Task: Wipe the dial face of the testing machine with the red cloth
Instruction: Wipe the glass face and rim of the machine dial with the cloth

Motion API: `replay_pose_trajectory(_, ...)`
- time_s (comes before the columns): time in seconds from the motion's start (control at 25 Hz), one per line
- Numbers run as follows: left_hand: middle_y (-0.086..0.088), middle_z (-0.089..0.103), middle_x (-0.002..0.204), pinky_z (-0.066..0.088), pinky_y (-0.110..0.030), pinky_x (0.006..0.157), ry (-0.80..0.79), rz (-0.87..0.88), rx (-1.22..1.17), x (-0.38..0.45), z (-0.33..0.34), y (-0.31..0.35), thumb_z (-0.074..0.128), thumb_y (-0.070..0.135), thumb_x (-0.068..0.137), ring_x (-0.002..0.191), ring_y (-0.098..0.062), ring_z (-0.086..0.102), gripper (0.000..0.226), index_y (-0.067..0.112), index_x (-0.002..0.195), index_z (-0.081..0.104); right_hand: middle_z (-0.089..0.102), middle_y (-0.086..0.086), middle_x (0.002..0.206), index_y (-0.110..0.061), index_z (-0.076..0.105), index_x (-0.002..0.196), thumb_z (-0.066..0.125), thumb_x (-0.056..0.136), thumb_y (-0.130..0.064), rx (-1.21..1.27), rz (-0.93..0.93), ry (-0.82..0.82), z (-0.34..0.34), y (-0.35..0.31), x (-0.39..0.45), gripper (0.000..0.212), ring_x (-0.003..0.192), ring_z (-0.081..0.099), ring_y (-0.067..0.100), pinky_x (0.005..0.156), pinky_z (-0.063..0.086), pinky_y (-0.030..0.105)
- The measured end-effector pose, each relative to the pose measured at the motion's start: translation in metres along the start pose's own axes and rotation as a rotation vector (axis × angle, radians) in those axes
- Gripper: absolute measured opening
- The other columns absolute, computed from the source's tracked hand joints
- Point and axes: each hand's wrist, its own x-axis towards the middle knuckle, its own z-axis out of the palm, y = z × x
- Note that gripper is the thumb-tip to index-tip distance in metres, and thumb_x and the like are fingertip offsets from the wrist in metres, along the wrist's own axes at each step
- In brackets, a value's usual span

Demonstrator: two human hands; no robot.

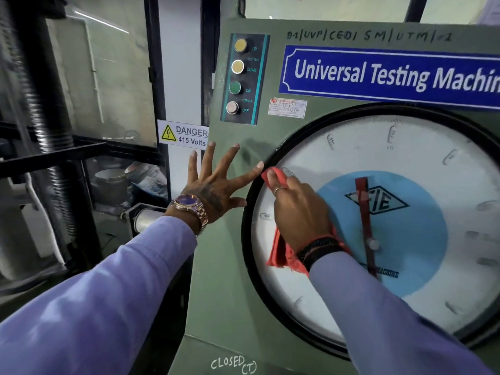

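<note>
Right hand (pixel 299 209) presses the gripped cloth (pixel 281 250) against the dial (pixel 338 158) left edge, while the open left hand (pixel 213 190) braces on the panel (pixel 224 266).

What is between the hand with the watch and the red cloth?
In the head view, the dial's black rim and a strip of green panel lie between the left hand and the red cloth.

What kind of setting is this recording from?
Probably a materials-testing lab or workshop: a green panel bears a "Universal Testing Machine" sign, a large load dial, and a "DANGER 415 Volts" label is beside it.
</note>
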Motion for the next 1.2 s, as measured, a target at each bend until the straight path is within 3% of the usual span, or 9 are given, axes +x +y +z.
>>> replay_pose_trajectory(0.24,0.006,-0.029,0.177,-0.005,-0.076,0.126,-0.031,0.082,0.009,0.009,0.003,-0.012,0.058,0.083,0.09,0.161,-0.053,-0.024,0.104,0.075,0.148,-0.029,0.051,0.008,0.156,-0.023,0.02,0.168,0.029,0.097,-0.005,0.019,-0.047,-0.176,0.031,-0.034,-0.047,0.074,0.117,0.063,0.033,0.099,0.056,0.049)
replay_pose_trajectory(0.32,0.005,-0.028,0.178,-0.005,-0.076,0.125,-0.021,0.092,0.021,0.009,0.004,-0.012,0.059,0.082,0.09,0.161,-0.053,-0.024,0.106,0.074,0.149,-0.028,0.049,0.007,0.157,-0.023,0.018,0.169,0.037,0.101,-0.004,0.006,-0.04,-0.16,0.043,-0.037,-0.055,0.073,0.12,0.061,0.031,0.103,0.055,0.047)
replay_pose_trajectory(0.44,0.005,-0.027,0.178,-0.006,-0.078,0.124,-0.027,0.09,-0.022,0.01,0.004,-0.012,0.063,0.08,0.09,0.161,-0.053,-0.025,0.107,0.074,0.151,-0.024,0.059,0.007,0.145,-0.026,0.027,0.167,0.043,0.099,-0.004,-0.028,0.022,-0.11,0.044,-0.035,-0.048,0.073,0.108,0.064,0.032,0.093,0.058,0.047)
replay_pose_trajectory(0.6,0.008,-0.025,0.178,-0.006,-0.078,0.124,-0.01,0.07,-0.085,0.003,0.011,-0.01,0.064,0.072,0.095,0.161,-0.051,-0.025,0.103,0.075,0.151,-0.022,0.044,0.002,0.164,-0.028,0.018,0.169,0.024,0.091,0.001,0.024,0.009,-0.307,0.055,-0.056,-0.096,0.083,0.128,0.059,0.032,0.109,0.052,0.047)
replay_pose_trajectory(0.72,0.008,-0.024,0.178,-0.006,-0.078,0.123,0.003,0.062,-0.1,-0.004,0.016,-0.006,0.06,0.067,0.099,0.162,-0.052,-0.024,0.097,0.072,0.153,-0.021,0.056,0.005,0.146,-0.034,0.021,0.168,0.036,0.099,-0.004,0.022,0.057,-0.216,0.063,-0.048,-0.088,0.077,0.117,0.061,0.033,0.101,0.055,0.047)
replay_pose_trajectory(0.84,0.008,-0.022,0.179,-0.003,-0.08,0.123,-0.008,0.036,-0.132,-0.018,0.026,-0.001,0.057,0.065,0.101,0.162,-0.053,-0.022,0.095,0.07,0.155,-0.02,0.041,0.003,0.166,-0.031,0.016,0.169,0.038,0.101,-0.004,0.093,0.087,-0.287,0.072,-0.054,-0.093,0.077,0.13,0.055,0.034,0.11,0.051,0.048)
replay_pose_trajectory(0.92,0.007,-0.023,0.179,-0.001,-0.08,0.124,-0.018,-0.006,-0.157,-0.03,0.032,0.004,0.058,0.064,0.101,0.162,-0.054,-0.02,0.095,0.068,0.157,-0.019,0.041,0.004,0.164,-0.032,0.015,0.169,0.037,0.099,0.0,0.122,0.11,-0.374,0.08,-0.057,-0.13,0.08,0.132,0.054,0.035,0.109,0.052,0.05)
replay_pose_trajectory(1.08,0.006,-0.026,0.179,0.004,-0.08,0.126,-0.054,-0.078,-0.152,-0.052,0.039,0.024,0.068,0.066,0.093,0.163,-0.054,-0.017,0.113,0.06,0.161,-0.022,0.041,0.0,0.165,-0.036,0.021,0.168,0.037,0.099,0.0,0.171,0.107,-0.348,0.091,-0.047,-0.141,0.079,0.137,0.053,0.032,0.111,0.053,0.05)
replay_pose_trajectory(1.2,0.008,-0.026,0.179,0.007,-0.082,0.124,-0.037,-0.178,-0.133,-0.068,0.05,0.039,0.074,0.075,0.084,0.163,-0.054,-0.014,0.125,0.059,0.162,-0.023,0.043,0.003,0.161,-0.033,0.014,0.169,0.038,0.1,0.0,0.165,0.107,-0.404,0.096,-0.043,-0.161,0.08,0.132,0.054,0.033,0.109,0.054,0.051)
